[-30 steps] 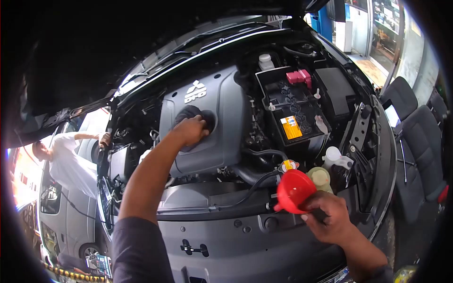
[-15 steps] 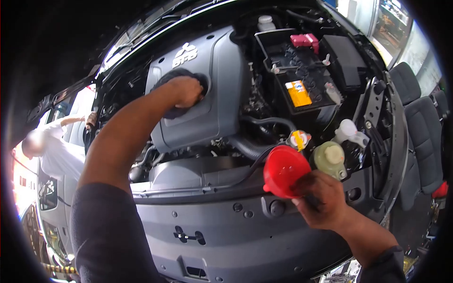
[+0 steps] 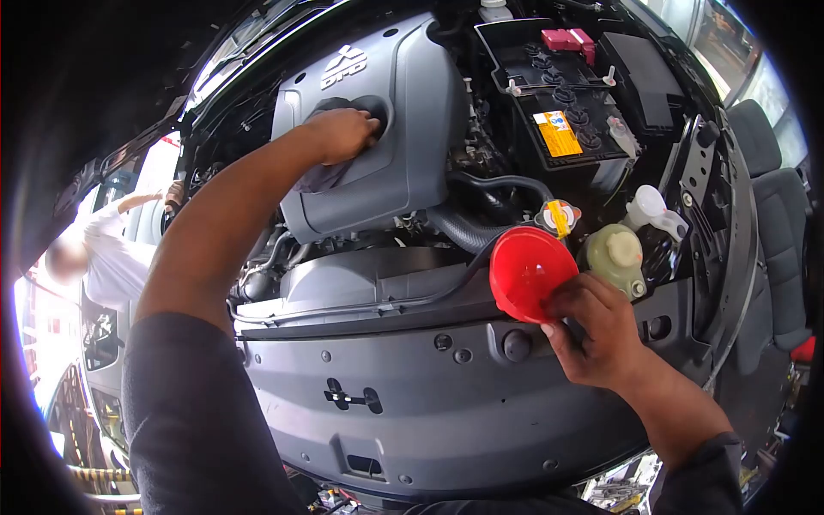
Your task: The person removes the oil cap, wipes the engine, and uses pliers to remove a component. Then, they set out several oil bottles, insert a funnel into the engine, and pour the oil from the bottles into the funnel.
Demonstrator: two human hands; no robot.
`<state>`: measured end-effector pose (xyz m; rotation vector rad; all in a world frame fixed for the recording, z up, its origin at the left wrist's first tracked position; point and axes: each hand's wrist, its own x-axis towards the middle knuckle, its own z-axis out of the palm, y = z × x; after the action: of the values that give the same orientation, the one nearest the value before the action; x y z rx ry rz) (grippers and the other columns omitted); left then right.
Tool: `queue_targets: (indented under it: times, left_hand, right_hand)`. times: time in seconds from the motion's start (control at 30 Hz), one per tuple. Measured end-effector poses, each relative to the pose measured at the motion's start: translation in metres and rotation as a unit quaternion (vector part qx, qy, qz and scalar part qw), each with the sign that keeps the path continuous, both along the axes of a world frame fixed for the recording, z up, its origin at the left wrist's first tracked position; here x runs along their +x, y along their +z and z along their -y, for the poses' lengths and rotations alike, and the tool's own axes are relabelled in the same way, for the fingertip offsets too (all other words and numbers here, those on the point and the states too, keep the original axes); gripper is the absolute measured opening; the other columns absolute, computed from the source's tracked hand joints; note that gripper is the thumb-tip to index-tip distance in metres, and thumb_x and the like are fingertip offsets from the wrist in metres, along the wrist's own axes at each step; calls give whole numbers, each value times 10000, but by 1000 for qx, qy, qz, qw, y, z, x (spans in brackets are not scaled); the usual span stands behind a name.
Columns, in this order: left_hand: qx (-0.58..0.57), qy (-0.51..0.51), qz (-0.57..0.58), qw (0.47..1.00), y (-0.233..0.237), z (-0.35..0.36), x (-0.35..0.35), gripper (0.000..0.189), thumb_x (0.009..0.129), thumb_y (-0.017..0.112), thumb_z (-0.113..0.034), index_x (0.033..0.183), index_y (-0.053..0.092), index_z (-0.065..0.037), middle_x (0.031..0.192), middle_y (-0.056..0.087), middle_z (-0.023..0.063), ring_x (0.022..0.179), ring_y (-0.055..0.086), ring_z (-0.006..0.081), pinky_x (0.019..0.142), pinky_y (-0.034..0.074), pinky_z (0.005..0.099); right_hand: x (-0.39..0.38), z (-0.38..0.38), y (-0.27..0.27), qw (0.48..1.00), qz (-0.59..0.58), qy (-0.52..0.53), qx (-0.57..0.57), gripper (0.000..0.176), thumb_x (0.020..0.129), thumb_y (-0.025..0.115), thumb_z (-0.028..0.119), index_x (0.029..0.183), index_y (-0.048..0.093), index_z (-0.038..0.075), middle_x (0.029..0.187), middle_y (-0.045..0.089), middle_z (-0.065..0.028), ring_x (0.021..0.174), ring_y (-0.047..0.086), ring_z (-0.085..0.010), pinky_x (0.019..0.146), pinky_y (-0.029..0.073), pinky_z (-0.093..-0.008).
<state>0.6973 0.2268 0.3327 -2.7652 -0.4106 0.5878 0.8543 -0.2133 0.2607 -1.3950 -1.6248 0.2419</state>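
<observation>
- Your right hand [image 3: 605, 335] has the red funnel [image 3: 524, 266], fingers pinched on the near right edge of its rim. It sits just left of and beyond those fingertips.
- Funnel mouth faces up toward you, so its long axis runs roughly away from your eyes. Spout's hidden, can't tell its exact tilt.
- Right hand is clearly the nearer one; your left is well apart, over on the engine cover [image 3: 412, 154].
- Left hand [image 3: 343, 136] is bunched on a dark cloth [image 3: 324, 177], fingertips at the round recess [image 3: 374, 106]. Can't tell what's under them.
- Past the right fingers: yellow-labelled cap [image 3: 560, 218] just beyond the funnel, pale reservoir [image 3: 614, 257] beside it.
</observation>
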Motion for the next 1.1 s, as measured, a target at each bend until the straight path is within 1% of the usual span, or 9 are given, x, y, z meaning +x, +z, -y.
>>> queue_targets:
  times: [0.33,0.53,0.6,0.7,0.8,0.83,0.93,1.03,1.1]
  left_hand:
    - [-24,13,41,999,-4,-2,3,214,967,655,-197,1028,637,7,1029,700,260,1047,663,463,922,506,561]
    - [-56,19,106,993,-11,-18,-3,214,939,660,-189,1029,651,5,954,710,254,987,668,482,887,518,560]
    - [-44,29,98,994,-13,-16,-2,204,938,652,-180,1038,652,-2,957,707,251,977,672,467,876,516,554]
    - [-40,71,100,992,-14,-14,-3,233,933,677,-216,1031,690,-5,974,728,229,969,704,416,879,540,514]
    - [-6,22,144,989,-19,-9,-9,276,911,694,-236,1039,718,7,993,731,262,981,703,437,905,542,528]
    - [-2,59,134,989,-17,-7,-7,272,889,710,-240,1014,738,0,1003,732,265,995,700,441,918,541,528]
    - [-75,91,84,989,-5,-9,0,206,872,726,-201,965,772,-23,993,742,246,993,705,426,902,549,496]
    - [-55,128,180,974,10,-2,-6,210,902,715,-180,1000,763,-2,1048,745,239,1024,699,423,918,544,488]
    - [-64,125,301,943,21,14,-8,240,933,704,-190,1053,751,12,1114,740,235,1071,692,422,949,537,475]
  right_hand:
    - [0,0,1,999,14,-17,24,284,775,766,-22,1024,669,76,961,683,-116,824,659,-341,703,544,-420]
    - [2,0,5,998,20,-28,53,355,690,760,-107,985,643,52,935,688,-124,803,674,-326,691,546,-416]
    - [1,-3,2,997,12,-26,65,337,670,754,-74,957,639,60,923,683,-117,798,677,-302,666,547,-411]
    - [-2,4,6,995,65,35,73,279,668,745,25,919,637,78,917,673,-103,786,663,-266,631,544,-393]
    - [-23,18,28,980,131,136,60,211,723,665,232,890,624,111,952,617,-63,804,618,-228,614,528,-363]
    - [-31,24,31,973,124,195,19,194,764,655,227,920,625,115,960,593,-53,864,621,-225,663,534,-352]
    - [-66,45,8,964,143,222,8,194,825,651,225,978,634,106,990,598,-47,910,616,-225,734,539,-348]
    - [-79,59,4,965,171,195,38,159,816,655,217,920,654,95,1005,613,-50,935,610,-229,770,529,-356]
    - [-83,65,6,967,196,155,45,134,813,658,213,860,664,87,1027,628,-63,955,601,-240,812,520,-369]
